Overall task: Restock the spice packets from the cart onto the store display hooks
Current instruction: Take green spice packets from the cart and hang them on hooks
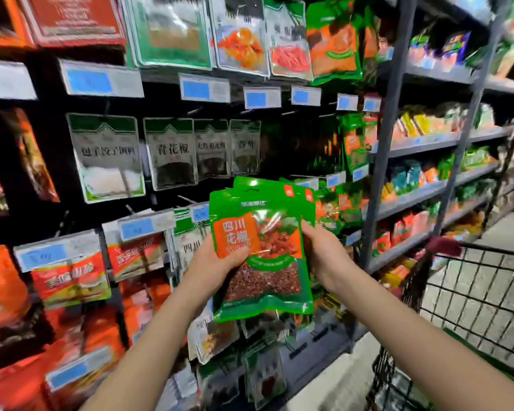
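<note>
The left hand [217, 262] and right hand [324, 253] both grip a stack of green spice packets [261, 250] between them, out of the cart [472, 292] by the right hand, but not yet hung on the hooks [187, 199] just past them.

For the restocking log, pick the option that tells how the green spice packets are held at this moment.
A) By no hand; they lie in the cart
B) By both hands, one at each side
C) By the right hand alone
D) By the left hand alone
B: the left hand grips the green spice packets at their left side and the right hand holds their right edge, clear of the cart.
</note>
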{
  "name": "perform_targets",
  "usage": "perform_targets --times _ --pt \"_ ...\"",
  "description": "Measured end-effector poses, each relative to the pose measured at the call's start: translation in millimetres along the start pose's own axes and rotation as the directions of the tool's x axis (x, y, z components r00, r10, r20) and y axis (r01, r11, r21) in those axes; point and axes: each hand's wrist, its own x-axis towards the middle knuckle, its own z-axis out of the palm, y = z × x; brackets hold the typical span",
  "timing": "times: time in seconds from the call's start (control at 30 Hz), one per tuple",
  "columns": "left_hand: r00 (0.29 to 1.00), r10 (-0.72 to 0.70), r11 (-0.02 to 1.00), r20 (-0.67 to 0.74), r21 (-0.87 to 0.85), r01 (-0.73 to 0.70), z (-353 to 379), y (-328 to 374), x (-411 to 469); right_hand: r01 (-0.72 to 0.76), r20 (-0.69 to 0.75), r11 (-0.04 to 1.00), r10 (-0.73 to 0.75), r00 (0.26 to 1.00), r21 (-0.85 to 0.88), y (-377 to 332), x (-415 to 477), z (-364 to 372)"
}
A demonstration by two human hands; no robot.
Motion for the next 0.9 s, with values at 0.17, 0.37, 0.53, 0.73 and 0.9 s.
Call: perform_targets --times 0.17,0.37,0.53,0.73,0.9 --pt "0.999 0.038 0.999 -0.038 -0.006 -0.038 -16.5 3.4 23.8 0.026 -0.016 0.999 -0.027 1.000 -0.035 -19.7 21.9 30.9" --pt "1.000 0.008 1.000 -0.007 0.012 -0.008 -20.8 -15.6 17.4 0.029 0.007 0.999 -0.029 1.000 -0.018 1.4 29.6 31.1" --pt "0.999 -0.043 0.999 -0.017 -0.004 0.043 -14.9 -36.8 -7.4 -0.072 0.021 0.997 0.073 0.997 -0.031 26.0 14.1 29.1" --pt "0.996 -0.082 0.995 -0.034 0.048 0.084 -13.8 -58.9 -32.3 -0.117 -0.002 0.993 0.117 0.993 0.029 48.8 -15.5 24.1" --pt "0.986 -0.167 0.982 -0.019 0.085 0.168 -19.1 -76.5 -43.7 -0.222 -0.030 0.974 0.224 0.974 0.043 65.0 -30.9 15.5"
